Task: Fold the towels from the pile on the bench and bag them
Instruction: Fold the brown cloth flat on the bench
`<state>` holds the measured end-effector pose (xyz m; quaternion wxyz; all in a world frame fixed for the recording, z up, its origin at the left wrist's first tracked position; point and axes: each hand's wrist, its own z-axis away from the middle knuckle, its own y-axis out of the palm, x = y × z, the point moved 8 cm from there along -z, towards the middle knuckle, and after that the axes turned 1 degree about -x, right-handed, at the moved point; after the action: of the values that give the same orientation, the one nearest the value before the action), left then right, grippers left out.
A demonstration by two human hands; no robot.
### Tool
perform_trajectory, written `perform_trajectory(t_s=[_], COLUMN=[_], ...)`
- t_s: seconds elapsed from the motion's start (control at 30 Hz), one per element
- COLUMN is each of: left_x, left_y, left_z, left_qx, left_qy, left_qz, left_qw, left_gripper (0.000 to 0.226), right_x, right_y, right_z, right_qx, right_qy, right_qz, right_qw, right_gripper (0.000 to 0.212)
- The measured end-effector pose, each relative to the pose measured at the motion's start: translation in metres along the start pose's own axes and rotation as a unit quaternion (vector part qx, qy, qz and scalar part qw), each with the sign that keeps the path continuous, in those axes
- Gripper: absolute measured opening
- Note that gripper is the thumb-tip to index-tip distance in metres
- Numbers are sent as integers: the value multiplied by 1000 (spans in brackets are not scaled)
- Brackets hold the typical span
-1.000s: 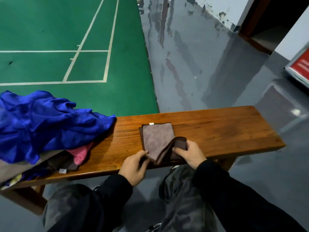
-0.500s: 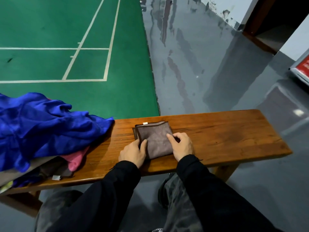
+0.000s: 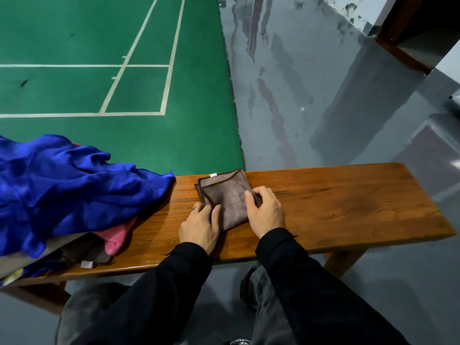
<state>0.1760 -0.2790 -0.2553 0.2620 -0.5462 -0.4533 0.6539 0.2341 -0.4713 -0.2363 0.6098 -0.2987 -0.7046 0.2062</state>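
Observation:
A small brown towel (image 3: 227,197) with a dark hem and a white tag lies folded into a square on the wooden bench (image 3: 336,207). My left hand (image 3: 200,226) presses on its near left corner, fingers curled at the edge. My right hand (image 3: 266,211) rests on its right side, thumb on top and fingers over the right edge. On the left end of the bench sits the pile: a large blue cloth (image 3: 64,185) on top, a pink towel (image 3: 117,235) and a dark brown towel (image 3: 87,255) beneath. No bag shows.
The bench's right half is bare wood. Beyond it lie a green court floor (image 3: 124,83) with white lines and a wet grey floor (image 3: 311,95). My knees in camouflage trousers sit under the near edge.
One second ago both hands held the towel's near edge lifted at the bench front. They have folded it over and now press it flat, further back on the bench.

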Motion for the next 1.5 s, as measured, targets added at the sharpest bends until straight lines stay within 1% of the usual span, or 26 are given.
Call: perform_trajectory(t_s=[0.07,0.13,0.17,0.23,0.27,0.33,0.37,0.47,0.53,0.6,0.67,0.77,0.83,0.93,1.17,1.27,1.5], left_x=[-2,-7,-7,-6,-5,-5,-6,-5,-1,2,2,2,5,10,11,13,16], left_y=[-6,-13,-15,-18,-21,-24,-23,-11,-2,0,-3,-7,-7,-4,-9,-9,-6], left_z=[4,14,20,34,40,49,50,39,31,27,26,23,23,23,14,12,20], left_qx=[-28,-61,-61,-55,-68,-99,-102,-73,-59,-65,-78,-87,-88,-83,-83,-80,-82], left_qy=[32,96,118,135,137,133,126,89,67,47,40,39,36,29,1,-16,-28], left_qz=[30,53,75,103,98,73,66,62,49,32,32,59,72,72,51,52,70], left_qw=[999,992,988,984,983,983,984,991,995,996,996,994,993,993,995,995,994], left_gripper=[43,42,40,37,35,32,30,24,31,38,38,34,27,15,26,24,17], right_x=[3,-1,-3,-11,-16,-27,-30,-34,-33,-29,-24,-22,-23,-27,-28,-30,-27], right_y=[-1,-8,-12,-19,-22,-23,-22,-17,-16,-16,-14,-11,-8,-1,3,4,7], right_z=[3,8,12,22,25,31,32,30,27,24,26,34,35,30,23,22,17], right_qx=[28,48,60,84,88,84,81,73,60,34,7,-39,-50,-34,-24,-16,10], right_qy=[1,0,-10,-26,-27,-19,-13,2,7,-1,-14,-48,-60,-46,-11,-1,10], right_qz=[-17,-36,-48,-56,-52,-37,-26,19,36,43,61,104,111,120,136,153,180], right_qw=[999,998,997,995,994,996,996,997,998,998,998,993,991,991,990,988,984], right_gripper=[12,13,14,17,17,17,16,17,18,17,16,15,15,17,21,25,31])
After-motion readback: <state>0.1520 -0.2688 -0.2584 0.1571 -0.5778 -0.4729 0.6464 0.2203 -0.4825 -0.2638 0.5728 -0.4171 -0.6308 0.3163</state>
